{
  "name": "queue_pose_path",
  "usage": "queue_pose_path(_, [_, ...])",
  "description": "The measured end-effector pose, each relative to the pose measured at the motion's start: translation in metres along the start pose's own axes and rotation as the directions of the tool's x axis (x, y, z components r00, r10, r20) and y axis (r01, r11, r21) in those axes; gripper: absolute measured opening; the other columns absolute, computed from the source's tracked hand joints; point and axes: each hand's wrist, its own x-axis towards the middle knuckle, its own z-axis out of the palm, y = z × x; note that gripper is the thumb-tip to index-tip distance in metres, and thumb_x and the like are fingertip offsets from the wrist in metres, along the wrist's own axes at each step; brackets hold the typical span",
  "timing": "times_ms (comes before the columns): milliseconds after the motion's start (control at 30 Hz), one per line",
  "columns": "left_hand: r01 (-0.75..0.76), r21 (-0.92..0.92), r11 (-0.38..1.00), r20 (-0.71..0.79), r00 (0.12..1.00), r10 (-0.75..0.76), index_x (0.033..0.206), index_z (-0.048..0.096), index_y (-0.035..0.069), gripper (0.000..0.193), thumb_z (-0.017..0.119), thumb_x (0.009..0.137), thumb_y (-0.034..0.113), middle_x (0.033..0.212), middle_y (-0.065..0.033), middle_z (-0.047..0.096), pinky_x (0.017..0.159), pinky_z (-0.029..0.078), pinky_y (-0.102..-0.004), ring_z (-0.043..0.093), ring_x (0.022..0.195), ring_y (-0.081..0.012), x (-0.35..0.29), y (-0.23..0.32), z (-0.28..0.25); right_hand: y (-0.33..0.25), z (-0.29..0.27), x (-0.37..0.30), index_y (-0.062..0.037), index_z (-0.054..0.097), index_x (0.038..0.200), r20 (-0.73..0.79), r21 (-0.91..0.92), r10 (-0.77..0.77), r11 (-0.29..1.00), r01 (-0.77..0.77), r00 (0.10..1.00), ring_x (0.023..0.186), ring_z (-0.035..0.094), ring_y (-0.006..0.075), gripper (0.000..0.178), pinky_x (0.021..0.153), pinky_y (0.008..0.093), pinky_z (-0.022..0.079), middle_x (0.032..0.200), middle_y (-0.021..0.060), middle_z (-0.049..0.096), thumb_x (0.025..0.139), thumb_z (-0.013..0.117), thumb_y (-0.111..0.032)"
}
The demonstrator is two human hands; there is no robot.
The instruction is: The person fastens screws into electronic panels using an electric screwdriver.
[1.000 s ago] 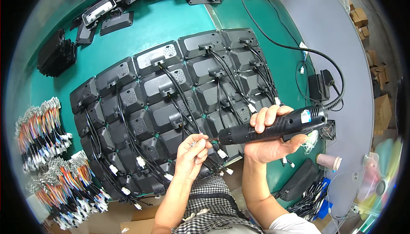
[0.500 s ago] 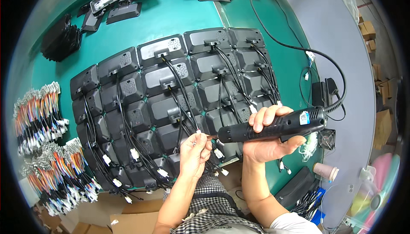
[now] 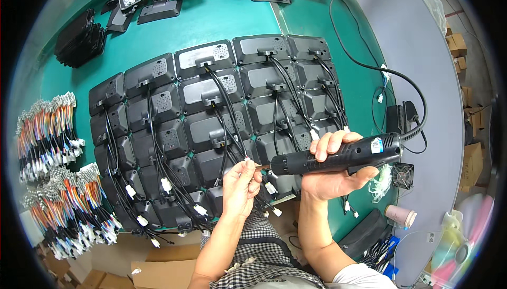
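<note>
My right hand (image 3: 338, 175) is wrapped round a black corded electric screwdriver (image 3: 317, 158), held level with its nose to the left. Its thin coppery bit (image 3: 262, 167) runs to my left hand (image 3: 241, 186), whose thumb and forefinger are pinched on the bit's end. Whether a small screw sits in that pinch is hidden. Both hands are over the near edge of rows of black plastic housings (image 3: 209, 90), laid back side up. Black cables (image 3: 224, 96) trail from the housings toward me, ending in white connectors (image 3: 166, 185); one white connector (image 3: 271, 188) lies just beside my left fingers.
Bundles of coloured wire harnesses (image 3: 47, 130) lie at the left. Stacked black parts (image 3: 79, 41) and loose housings (image 3: 158, 10) fill the far side. The screwdriver's cord (image 3: 404, 75) loops over the right side, near a small fan (image 3: 403, 176) and a pink spool (image 3: 400, 215).
My view has shifted slightly, so the bench sits a little differently in the picture. Both hands keep the same hold on the screwdriver and its bit.
</note>
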Motion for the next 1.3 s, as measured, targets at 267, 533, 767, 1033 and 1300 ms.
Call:
queue_pose_path(267, [0.073, 0.104, 0.992, -0.016, 0.997, -0.072, 0.074, 0.052, 0.002, 0.022, 0.056, 0.084, 0.021, 0.059, -0.0029, 0.051, 0.033, 0.024, -0.0136, 0.036, 0.040, -0.0021, -0.001, 0.004, -0.001, 0.001, 0.001, -0.002, -0.0032, 0.047, 0.093, 0.012, 0.003, -0.015, 1.000, 0.015, 1.000, 0.054, 0.046, 0.0139, 0.065, 0.052, 0.0266, 0.038, 0.072, 0.0057, 0.046, 0.071, 0.050, -0.064])
queue_pose_path(533, [0.057, 0.054, 0.997, -0.077, 0.996, -0.053, 0.084, 0.055, -0.003, 0.027, 0.051, 0.086, 0.024, 0.063, -0.0039, 0.050, 0.034, 0.023, -0.0139, 0.036, 0.042, -0.0024, 0.003, -0.001, -0.005, 0.011, 0.000, 0.000, -0.0036, 0.045, 0.094, 0.095, -0.046, -0.087, 0.995, 0.092, 0.992, 0.054, 0.046, 0.0145, 0.064, 0.052, 0.0270, 0.039, 0.071, 0.0063, 0.047, 0.071, 0.052, -0.063])
queue_pose_path(767, [-0.028, 0.022, 0.999, -0.040, 0.999, 0.029, 0.095, 0.052, -0.006, 0.022, 0.044, 0.089, 0.013, 0.071, -0.0060, 0.052, 0.040, 0.029, -0.0134, 0.038, 0.049, -0.0038, -0.014, -0.003, -0.002, 0.052, -0.019, 0.009, -0.0049, 0.040, 0.095, 0.158, -0.292, -0.090, 0.947, 0.133, 0.983, 0.059, 0.048, 0.0182, 0.065, 0.055, 0.0293, 0.042, 0.073, 0.0086, 0.047, 0.065, 0.063, -0.058])
queue_pose_path(1033, [-0.063, 0.030, 0.998, -0.027, 0.998, 0.064, 0.097, 0.052, -0.002, 0.016, 0.047, 0.087, 0.011, 0.074, -0.0068, 0.055, 0.041, 0.027, -0.0137, 0.038, 0.051, -0.0019, -0.013, 0.001, -0.015, 0.074, -0.022, 0.008, -0.0032, 0.041, 0.093, 0.149, -0.293, -0.032, 0.953, 0.075, 0.988, 0.059, 0.050, 0.0161, 0.067, 0.055, 0.0286, 0.045, 0.074, 0.0082, 0.049, 0.059, 0.072, -0.051])
queue_pose_path(1300, [-0.074, -0.023, 0.997, 0.002, 0.997, 0.074, 0.090, 0.050, 0.003, 0.012, 0.048, 0.088, 0.014, 0.072, -0.0081, 0.055, 0.040, 0.027, -0.0146, 0.037, 0.049, -0.0033, -0.009, 0.007, -0.017, 0.083, -0.027, 0.003, -0.0060, 0.035, 0.093, 0.217, -0.341, -0.027, 0.934, 0.102, 0.976, 0.051, 0.045, 0.0148, 0.069, 0.045, 0.0254, 0.041, 0.066, 0.0074, 0.045, 0.063, 0.063, -0.061])
